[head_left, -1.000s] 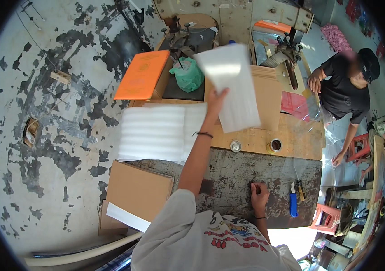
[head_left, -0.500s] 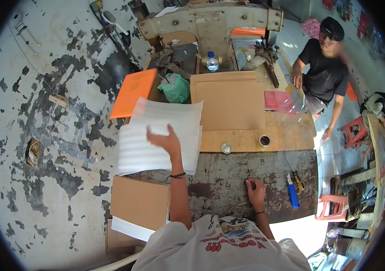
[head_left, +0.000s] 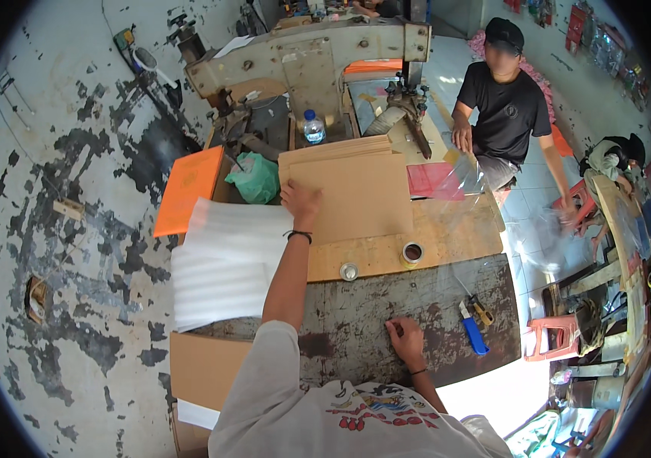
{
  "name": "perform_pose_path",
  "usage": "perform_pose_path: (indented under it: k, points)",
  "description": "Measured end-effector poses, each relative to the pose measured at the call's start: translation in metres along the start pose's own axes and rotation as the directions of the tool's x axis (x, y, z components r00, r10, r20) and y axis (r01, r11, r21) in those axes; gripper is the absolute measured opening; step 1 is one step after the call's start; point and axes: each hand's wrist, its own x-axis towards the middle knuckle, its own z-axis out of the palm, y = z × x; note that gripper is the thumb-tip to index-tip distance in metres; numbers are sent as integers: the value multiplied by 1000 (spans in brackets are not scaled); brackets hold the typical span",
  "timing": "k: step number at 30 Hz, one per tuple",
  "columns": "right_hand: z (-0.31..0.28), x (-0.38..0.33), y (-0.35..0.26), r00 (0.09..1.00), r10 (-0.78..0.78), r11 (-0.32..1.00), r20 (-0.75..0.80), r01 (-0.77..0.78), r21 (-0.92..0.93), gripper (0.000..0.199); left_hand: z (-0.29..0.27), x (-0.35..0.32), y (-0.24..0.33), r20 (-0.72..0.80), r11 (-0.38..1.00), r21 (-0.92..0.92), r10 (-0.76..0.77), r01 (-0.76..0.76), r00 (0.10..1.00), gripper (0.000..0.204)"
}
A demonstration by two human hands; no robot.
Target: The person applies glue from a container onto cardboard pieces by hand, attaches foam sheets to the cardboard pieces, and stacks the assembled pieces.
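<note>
The left hand (head_left: 300, 202) lies flat, fingers spread, on the near-left corner of the brown cardboard stack (head_left: 352, 195), seemingly pinning it beside the white foam sheets (head_left: 226, 263). The right hand (head_left: 405, 340) rests loosely curled and empty on the dark tabletop (head_left: 432, 305), likely bracing; its fingertips are hard to make out

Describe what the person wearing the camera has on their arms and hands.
Both hands are bare, with no gloves. The left hand has a thin dark band around its wrist, and the forearm below it is uncovered up to a loose, light grey short sleeve. The right hand also has a thin dark band at the wrist. No rings or watch can be made out.
</note>
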Motion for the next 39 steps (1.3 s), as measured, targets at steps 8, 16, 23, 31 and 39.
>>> perform_pose_path:
  k: [8,16,23,31,39]
  points:
    - [-6,3,5,998,-54,997,32,55,-45,14,-6,26,15,179,975,75,-218,208,959,98]
    - [-9,5,5,994,-96,992,56,101,-81,15,-20,52,-8,499,888,-401,7,224,867,70]
    - [-9,5,-1,995,-84,995,51,86,-48,16,-80,53,30,273,334,-934,444,125,853,36]
    - [-4,0,1,997,-73,996,34,75,-45,16,-155,59,56,223,332,-943,637,-1,738,42]
    - [-4,-8,2,999,-14,997,49,18,-79,22,-188,44,59,102,322,-925,724,-203,682,46]
